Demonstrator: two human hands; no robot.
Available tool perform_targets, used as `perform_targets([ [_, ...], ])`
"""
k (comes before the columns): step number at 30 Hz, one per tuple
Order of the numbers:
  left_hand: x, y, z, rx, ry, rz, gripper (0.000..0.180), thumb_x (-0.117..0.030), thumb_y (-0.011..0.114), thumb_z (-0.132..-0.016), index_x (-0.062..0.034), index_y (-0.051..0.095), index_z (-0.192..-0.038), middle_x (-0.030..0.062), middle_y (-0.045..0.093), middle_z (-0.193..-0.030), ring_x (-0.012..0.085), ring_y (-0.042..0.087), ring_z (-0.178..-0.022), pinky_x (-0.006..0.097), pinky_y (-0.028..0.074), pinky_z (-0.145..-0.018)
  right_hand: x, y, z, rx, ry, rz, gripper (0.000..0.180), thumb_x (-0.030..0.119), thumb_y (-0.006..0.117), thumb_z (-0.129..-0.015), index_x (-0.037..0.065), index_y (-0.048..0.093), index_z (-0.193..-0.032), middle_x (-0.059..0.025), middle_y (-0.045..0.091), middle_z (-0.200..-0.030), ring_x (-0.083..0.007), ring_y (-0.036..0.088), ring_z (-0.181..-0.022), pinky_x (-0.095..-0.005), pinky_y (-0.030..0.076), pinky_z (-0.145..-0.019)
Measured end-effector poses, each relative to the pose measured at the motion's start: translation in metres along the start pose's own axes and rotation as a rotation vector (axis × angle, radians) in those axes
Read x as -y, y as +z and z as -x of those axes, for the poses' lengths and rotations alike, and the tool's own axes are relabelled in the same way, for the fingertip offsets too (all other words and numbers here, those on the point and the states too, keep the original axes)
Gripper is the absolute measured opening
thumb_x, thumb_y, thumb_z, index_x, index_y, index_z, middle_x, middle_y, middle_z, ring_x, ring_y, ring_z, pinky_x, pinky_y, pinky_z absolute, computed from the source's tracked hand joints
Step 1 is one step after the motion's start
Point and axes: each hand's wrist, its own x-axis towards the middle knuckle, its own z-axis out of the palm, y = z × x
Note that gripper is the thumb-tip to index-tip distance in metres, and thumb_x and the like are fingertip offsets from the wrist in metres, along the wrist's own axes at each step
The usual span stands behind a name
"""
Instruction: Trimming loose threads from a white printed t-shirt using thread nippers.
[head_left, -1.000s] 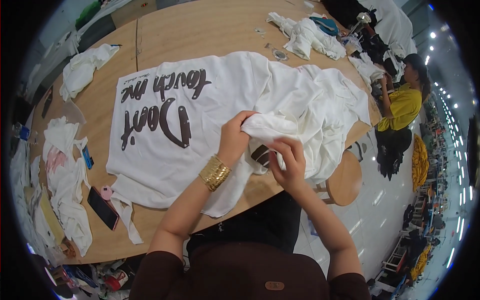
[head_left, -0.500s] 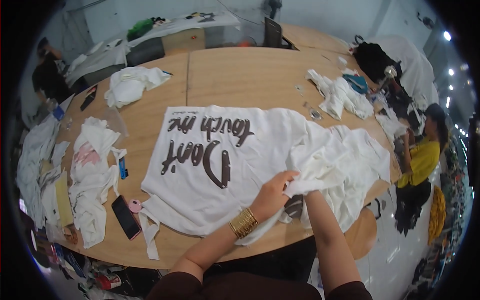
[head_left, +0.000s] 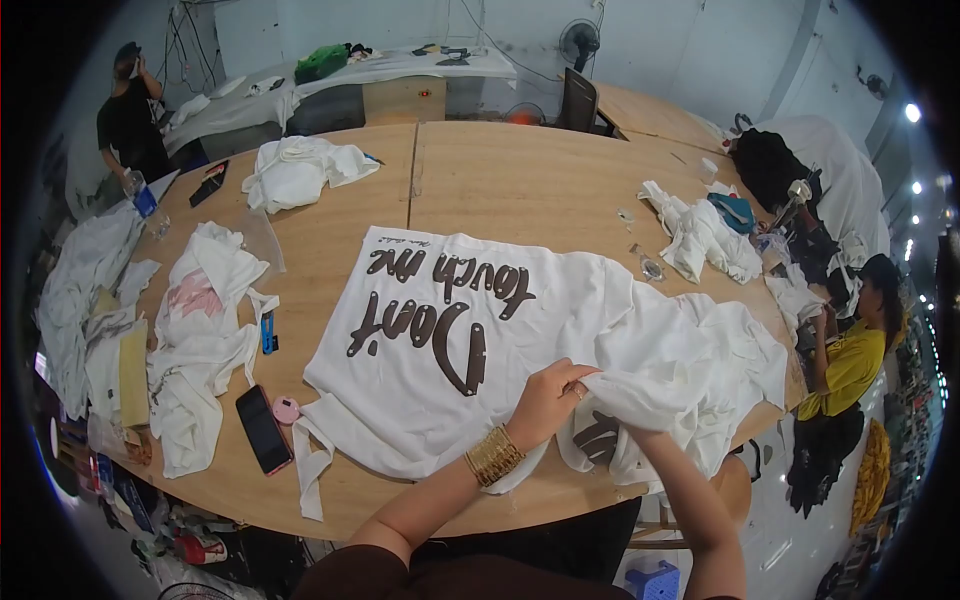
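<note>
- Workshop interior: a large rounded wooden bench (head_left: 540, 180) fills the view, with white walls and a standing fan (head_left: 579, 40) behind it.
- White T-shirt (head_left: 440, 330) with dark brown lettering lies spread flat on the near half of the bench, print upward; its right portion is gathered into a crumpled mass at the bench's near edge.
- Left hand (head_left: 545, 400), with a gold cuff bracelet (head_left: 493, 455) on the wrist, rests on the crumpled part; its fingers are closed together, pinching a fold of the white fabric.
- Right hand (head_left: 640, 432) is buried in the same bunched fabric just beside the left; only the wrist shows, so whether its fingers are apart or together cannot be told.
- Near the shirt's left hem: a small pink round object (head_left: 286, 410) and, just beside it, a dark phone (head_left: 263, 428) lying flat.
- Farther left: a heap of white garments (head_left: 200, 340) with a pink patch, and a blue object (head_left: 268, 333) at its edge.
- Far left of the bench: another crumpled white garment (head_left: 300, 170); at the right side, a white pile (head_left: 700, 240) with a teal item (head_left: 735, 210) on it.
- Periphery: a person in yellow (head_left: 850, 360) at the right edge; a person in black (head_left: 130, 110) at the far left.
</note>
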Motion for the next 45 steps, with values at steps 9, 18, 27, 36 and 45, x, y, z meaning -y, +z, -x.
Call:
perform_targets([
  [9,0.022,0.018,0.044,0.17,-0.049,0.083,0.027,0.001,0.057,-0.076,-0.0046,0.061,-0.102,0.0077,0.057,-0.081,0.0158,0.056,-0.072,0.026,0.046,-0.067,0.055,-0.038,0.156,0.217,0.96,-1.736,0.043,0.011,0.056,-0.084,-0.003,0.044,-0.123,-0.009,0.061,-0.074,-0.0151,0.057,-0.061,-0.0229,0.045,-0.055],
  [18,0.041,0.031,0.091,0.138,-0.022,-0.222,0.016,-0.002,0.057,-0.077,-0.0023,0.061,-0.093,0.0103,0.055,-0.08,0.0217,0.059,-0.072,0.03,0.049,-0.069,0.094,-0.025,0.187,0.088,0.862,-1.652,0.018,0.014,0.058,-0.083,-0.003,0.059,-0.089,-0.0043,0.051,-0.057,-0.0134,0.051,-0.05,-0.0286,0.048,-0.05],
  [27,0.012,0.039,0.112,0.238,-0.006,-0.127,0.017,-0.003,0.057,-0.08,-0.0038,0.061,-0.096,0.0085,0.057,-0.084,0.0211,0.06,-0.075,0.028,0.049,-0.066,0.088,0.006,0.106,-0.191,1.107,-1.653,0.033,0.022,0.063,-0.082,0.013,0.044,-0.058,0.0077,0.034,-0.048,-0.0027,0.029,-0.038,-0.0213,0.02,-0.035],
  [36,0.024,0.04,0.119,0.201,-0.116,-0.091,0.016,-0.01,0.058,-0.081,0.0,0.059,-0.093,0.0124,0.061,-0.085,0.0221,0.061,-0.072,0.03,0.049,-0.067,0.097,0.004,0.11,-0.3,0.991,-1.079,0.03,0.019,0.069,-0.076,0.008,0.047,-0.059,0.0071,0.041,-0.052,-0.0025,0.033,-0.045,-0.0218,0.024,-0.041],
  [45,0.003,0.034,0.113,0.372,-0.186,-0.016,0.014,-0.012,0.059,-0.084,-0.0001,0.059,-0.091,0.0079,0.063,-0.08,0.0121,0.06,-0.072,0.025,0.048,-0.068,0.099,-0.023,0.13,-0.226,0.855,-0.949,0.024,0.016,0.07,-0.074,0.003,0.054,-0.065,0.0067,0.046,-0.057,-0.0033,0.036,-0.053,-0.0212,0.029,-0.047],
])
